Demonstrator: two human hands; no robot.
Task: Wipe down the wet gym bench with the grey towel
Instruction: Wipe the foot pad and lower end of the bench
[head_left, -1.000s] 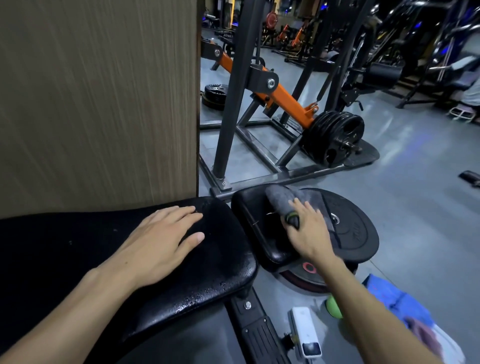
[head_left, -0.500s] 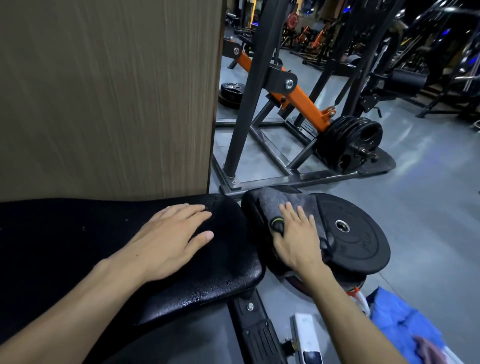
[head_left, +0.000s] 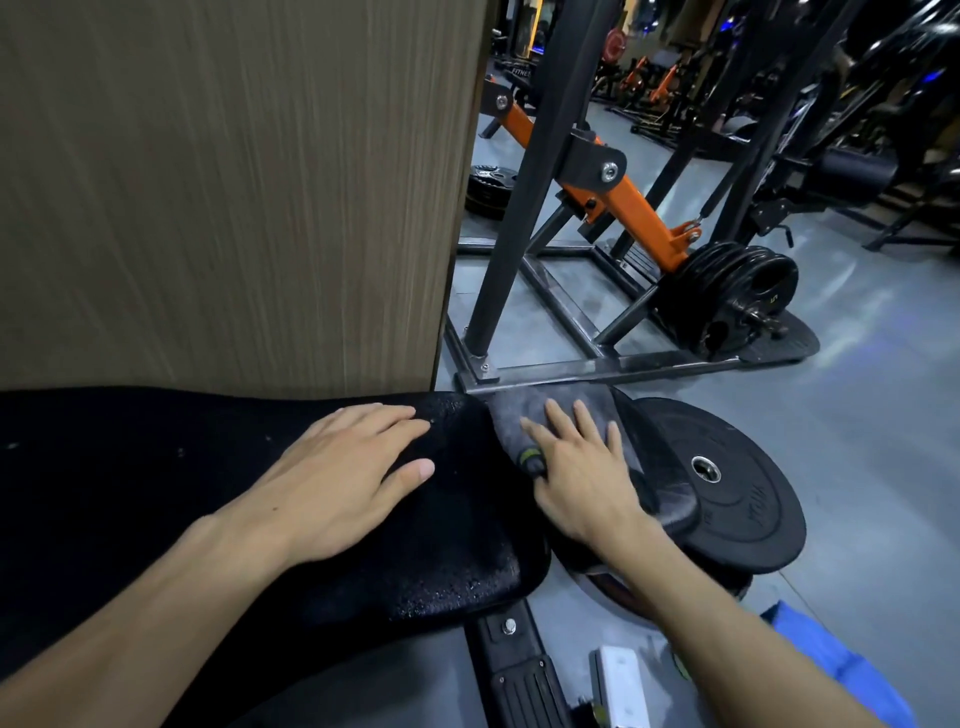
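The black gym bench (head_left: 457, 561) runs across the lower left, its padded end beaded with water drops. My left hand (head_left: 343, 478) lies flat on the pad with straight fingers. The grey towel (head_left: 511, 421), with a small green and black tag, is spread over the smaller black seat pad just right of the bench end. My right hand (head_left: 576, 467) presses flat on the towel, fingers straight and spread. Most of the seat pad is hidden under the towel and the hand.
A black weight plate (head_left: 737, 499) lies right of the towel. A wood-grain panel (head_left: 234, 197) stands behind the bench. A dark steel rack with an orange arm (head_left: 639, 208) and stacked plates (head_left: 737, 296) stands beyond. A blue cloth (head_left: 841, 670) and a white device (head_left: 621, 686) lie on the grey floor.
My right hand has slid the towel leftward across the seat pad toward the bench end and flattened on it. My left hand stays flat on the bench.
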